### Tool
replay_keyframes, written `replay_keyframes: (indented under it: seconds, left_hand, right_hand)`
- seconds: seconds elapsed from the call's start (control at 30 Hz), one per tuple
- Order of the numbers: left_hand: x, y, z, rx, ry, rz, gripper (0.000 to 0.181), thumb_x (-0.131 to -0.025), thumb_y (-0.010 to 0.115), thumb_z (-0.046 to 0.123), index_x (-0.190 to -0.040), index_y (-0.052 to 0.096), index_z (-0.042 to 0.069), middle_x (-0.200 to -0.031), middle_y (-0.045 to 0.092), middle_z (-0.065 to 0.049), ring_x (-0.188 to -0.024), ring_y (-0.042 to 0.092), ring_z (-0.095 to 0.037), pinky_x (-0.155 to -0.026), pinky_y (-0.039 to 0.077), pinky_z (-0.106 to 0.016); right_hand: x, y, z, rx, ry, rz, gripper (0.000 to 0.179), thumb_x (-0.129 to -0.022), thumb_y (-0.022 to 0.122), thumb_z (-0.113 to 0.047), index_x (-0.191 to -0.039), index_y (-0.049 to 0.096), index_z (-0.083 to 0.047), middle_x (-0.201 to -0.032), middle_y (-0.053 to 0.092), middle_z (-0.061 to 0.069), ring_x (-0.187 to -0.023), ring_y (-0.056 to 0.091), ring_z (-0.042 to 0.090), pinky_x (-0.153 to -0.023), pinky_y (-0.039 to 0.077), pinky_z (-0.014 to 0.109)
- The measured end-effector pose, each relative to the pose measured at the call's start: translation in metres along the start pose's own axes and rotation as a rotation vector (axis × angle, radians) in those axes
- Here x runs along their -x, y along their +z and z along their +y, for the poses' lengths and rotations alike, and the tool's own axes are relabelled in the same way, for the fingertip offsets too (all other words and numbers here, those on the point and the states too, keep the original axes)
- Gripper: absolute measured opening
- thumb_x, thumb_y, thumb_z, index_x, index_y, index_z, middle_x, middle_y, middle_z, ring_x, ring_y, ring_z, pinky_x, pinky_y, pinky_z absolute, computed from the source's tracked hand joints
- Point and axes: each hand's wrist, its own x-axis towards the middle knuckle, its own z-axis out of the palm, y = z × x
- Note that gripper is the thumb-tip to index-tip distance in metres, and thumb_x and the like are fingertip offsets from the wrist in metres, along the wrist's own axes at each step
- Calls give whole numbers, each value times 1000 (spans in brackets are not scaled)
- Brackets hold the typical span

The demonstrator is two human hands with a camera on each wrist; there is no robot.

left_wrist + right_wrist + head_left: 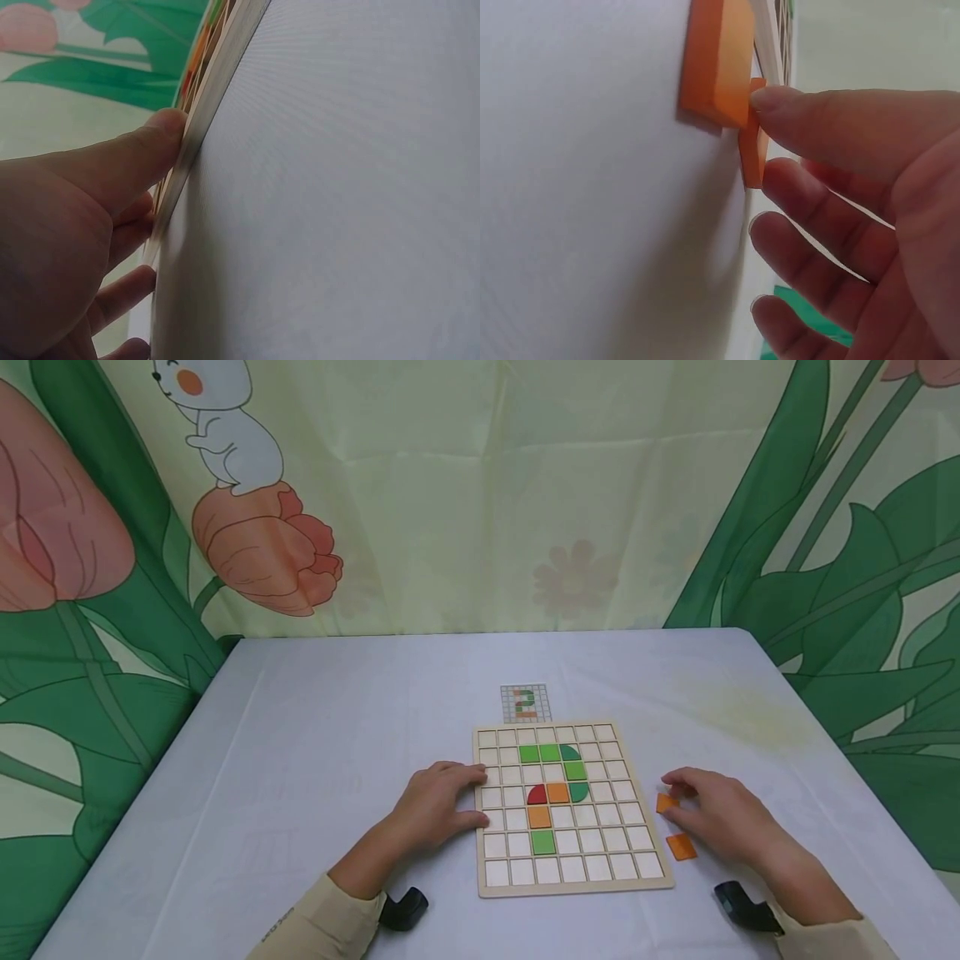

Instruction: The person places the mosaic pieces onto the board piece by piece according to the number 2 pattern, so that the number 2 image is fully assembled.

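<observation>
A wooden grid board lies on the table with green, orange and red tiles set in some of its cells. At its left edge, my left hand touches the frame with thumb and fingertips, the fingers fairly straight. To the right of the board, my right hand pinches an orange square tile between thumb and index finger, low at the tabletop. The remaining fingers of that hand are spread in the right wrist view. Just nearer lies a second orange square tile, apart from the fingers.
A small printed card with a coloured grid pattern lies just beyond the board's far edge. The white-covered table ends at a curtain printed with plants and an animal. A black device sits at each wrist.
</observation>
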Motion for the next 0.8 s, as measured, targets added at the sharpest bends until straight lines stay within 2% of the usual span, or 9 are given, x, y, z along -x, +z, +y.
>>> replay_keyframes:
  seconds: [0.13,0.33,0.57,0.8]
  left_hand:
    - [0,0,0,-1,-2,2,57,-83,83,35,-132,64,14,-138,60,2,-127,51,-25,-103,41,-49]
    - [1,0,-1,15,7,1,56,-84,82,34,-133,64,13,-139,60,2,-128,50,-25,-104,39,-50]
    - [1,-1,-1,10,9,-2,56,-84,82,35,-133,64,13,-139,59,2,-128,50,-24,-103,39,-50]
    - [1,-1,-1,14,-1,-2,56,-84,82,35,-133,64,14,-139,59,2,-128,50,-24,-104,39,-49]
  right_hand:
    - [-1,0,1,3,9,-5,42,-86,79,-21,-118,66,3,-104,70,11,-99,61,35,-88,49,57]
    - [0,1,2,10,-10,3,41,-86,77,-15,-120,66,6,-109,69,16,-102,61,37,-90,48,59]
    - [-1,1,4,23,5,-5,42,-87,76,-14,-121,65,8,-116,67,22,-110,59,43,-93,46,61]
    - [-1,0,2,50,1,-1,40,-87,76,-15,-119,67,8,-114,68,22,-109,59,44,-92,46,61]
